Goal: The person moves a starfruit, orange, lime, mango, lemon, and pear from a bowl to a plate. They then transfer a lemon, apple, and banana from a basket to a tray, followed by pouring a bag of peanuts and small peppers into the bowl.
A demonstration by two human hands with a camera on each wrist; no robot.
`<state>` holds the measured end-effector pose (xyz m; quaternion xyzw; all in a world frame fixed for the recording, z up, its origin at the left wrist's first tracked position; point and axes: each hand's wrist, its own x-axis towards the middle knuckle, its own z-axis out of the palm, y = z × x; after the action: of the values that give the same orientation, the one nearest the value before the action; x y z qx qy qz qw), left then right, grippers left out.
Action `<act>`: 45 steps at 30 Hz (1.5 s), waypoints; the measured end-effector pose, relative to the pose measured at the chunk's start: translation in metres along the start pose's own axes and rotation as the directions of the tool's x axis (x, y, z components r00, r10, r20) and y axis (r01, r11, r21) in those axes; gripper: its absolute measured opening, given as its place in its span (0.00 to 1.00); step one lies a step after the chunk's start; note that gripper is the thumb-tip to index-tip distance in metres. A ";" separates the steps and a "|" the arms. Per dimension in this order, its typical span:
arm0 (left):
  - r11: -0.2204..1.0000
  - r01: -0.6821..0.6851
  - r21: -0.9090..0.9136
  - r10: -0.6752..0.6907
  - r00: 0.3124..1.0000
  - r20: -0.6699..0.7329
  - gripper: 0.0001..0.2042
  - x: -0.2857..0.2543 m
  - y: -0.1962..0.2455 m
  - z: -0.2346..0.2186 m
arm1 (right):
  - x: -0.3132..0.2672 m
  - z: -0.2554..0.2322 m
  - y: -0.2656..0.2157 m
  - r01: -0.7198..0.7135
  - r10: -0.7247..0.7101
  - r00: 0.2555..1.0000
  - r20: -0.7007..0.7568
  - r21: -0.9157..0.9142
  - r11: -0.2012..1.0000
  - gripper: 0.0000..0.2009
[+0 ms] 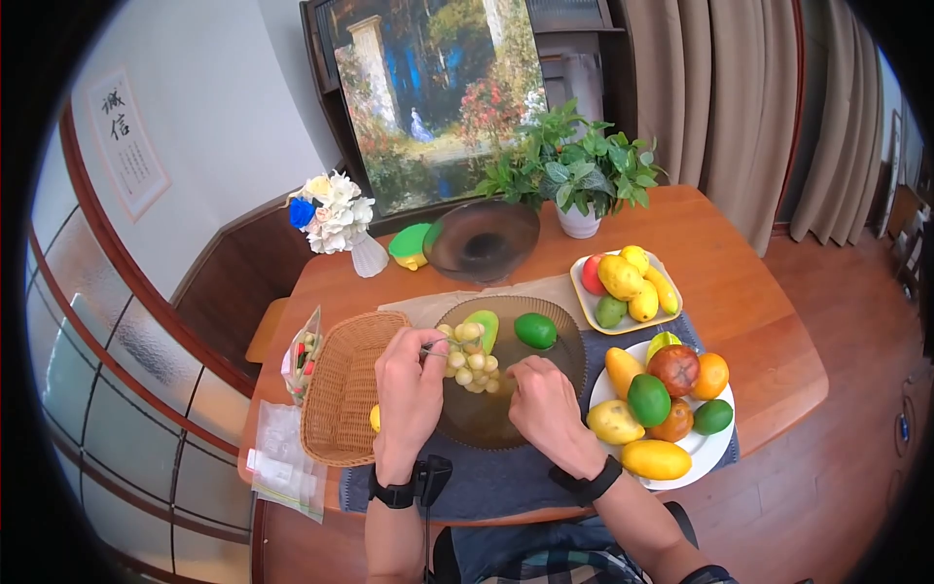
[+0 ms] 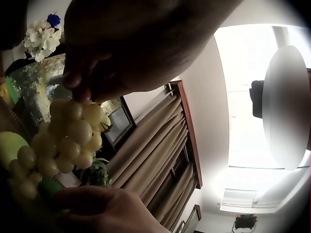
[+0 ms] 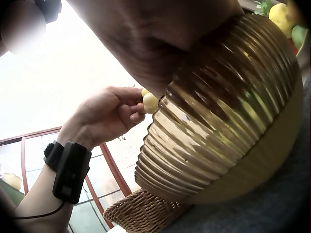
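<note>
In the head view my left hand [image 1: 409, 389] pinches the stem of pale green grapes [image 1: 473, 360] over an amber ribbed glass bowl [image 1: 482, 423]. The left wrist view shows the grapes [image 2: 73, 136] hanging below the left hand's [image 2: 141, 43] fingertips. My right hand [image 1: 547, 409] is over the bowl's right side, just right of the grapes, fingers bent; whether they hold anything is hidden. The bowl's wall [image 3: 209, 145] partly covers the right hand [image 3: 160, 39] in the right wrist view. A green fruit [image 1: 535, 331] and a cut green fruit [image 1: 484, 329] lie in the bowl.
A wicker basket [image 1: 341, 389] stands left of the bowl, beside plastic bags [image 1: 289, 448]. To the right are a white plate [image 1: 715, 453] and a square tray [image 1: 582, 304], both with several fruits. Behind stand a dark glass dish [image 1: 482, 243], a flower vase [image 1: 369, 258] and a potted plant [image 1: 579, 222].
</note>
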<state>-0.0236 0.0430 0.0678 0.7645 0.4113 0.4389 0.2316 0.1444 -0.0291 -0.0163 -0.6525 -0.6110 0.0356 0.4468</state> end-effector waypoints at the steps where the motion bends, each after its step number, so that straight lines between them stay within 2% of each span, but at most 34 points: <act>1: 1.000 -0.008 -0.002 0.008 1.000 -0.009 0.06 0.000 0.001 0.001 | -0.001 0.001 0.000 0.014 -0.014 1.000 -0.014 0.008 1.000 0.09; 2: 1.000 -0.016 -0.004 0.016 1.000 -0.017 0.06 -0.001 0.002 0.002 | -0.001 0.002 0.000 0.027 -0.027 0.999 -0.028 0.015 1.000 0.06; 6: 1.000 -0.018 0.016 0.018 1.000 -0.011 0.06 0.000 0.003 0.002 | -0.001 0.001 0.000 0.014 -0.014 1.000 -0.010 0.020 1.000 0.04; 8: 1.000 -0.025 -0.005 0.025 0.999 -0.020 0.06 0.000 0.004 0.002 | -0.001 -0.001 -0.001 -0.018 0.018 1.000 0.023 0.025 1.000 0.10; 15: 0.999 -0.040 -0.019 0.040 0.999 -0.035 0.06 0.001 0.000 0.001 | -0.001 0.001 0.000 -0.005 0.005 1.000 0.020 0.024 1.000 0.10; 18: 0.999 -0.017 -0.036 0.015 0.999 -0.052 0.06 0.000 0.002 -0.001 | -0.002 0.000 -0.001 -0.004 0.004 0.999 0.036 0.010 1.000 0.04; 21: 0.999 -0.003 -0.042 0.001 0.998 -0.062 0.06 -0.001 0.003 -0.003 | -0.003 0.000 -0.001 0.016 -0.016 1.000 0.015 0.019 1.000 0.05; 23: 0.997 -0.073 -0.036 0.070 0.993 -0.098 0.06 0.001 0.004 -0.004 | -0.001 -0.001 0.001 0.016 -0.017 1.000 0.007 0.017 1.000 0.09; 27: 0.996 -0.032 -0.087 0.024 0.995 -0.096 0.07 0.001 0.004 -0.006 | -0.001 0.000 0.001 0.003 -0.003 1.000 0.024 0.002 1.000 0.09; 30: 0.995 -0.071 -0.063 0.065 0.993 -0.104 0.07 0.002 0.002 -0.007 | -0.001 0.001 0.001 -0.008 0.008 0.999 0.043 -0.012 1.000 0.09; 32: 0.996 -0.040 -0.085 0.032 0.994 -0.100 0.07 0.002 0.001 -0.008 | -0.002 0.003 0.002 0.017 -0.017 1.000 0.011 0.008 1.000 0.04; 36: 0.995 -0.043 -0.092 0.034 0.994 -0.099 0.07 0.003 0.001 -0.010 | -0.002 0.002 0.001 0.014 -0.014 1.000 0.023 0.000 1.000 0.04; 40: 0.982 -0.002 -0.190 -0.026 0.989 -0.145 0.06 0.004 0.004 -0.016 | -0.002 0.002 0.001 0.009 -0.008 1.000 0.020 -0.005 1.000 0.04; 45: 0.959 0.010 -0.283 -0.079 0.970 -0.232 0.06 0.013 0.003 -0.053 | -0.002 0.001 0.002 0.005 -0.005 1.000 0.028 -0.010 1.000 0.06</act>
<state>-0.0650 0.0520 0.1031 0.6556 0.3873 0.5769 0.2955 0.1448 -0.0298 -0.0192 -0.6528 -0.6189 0.0404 0.4350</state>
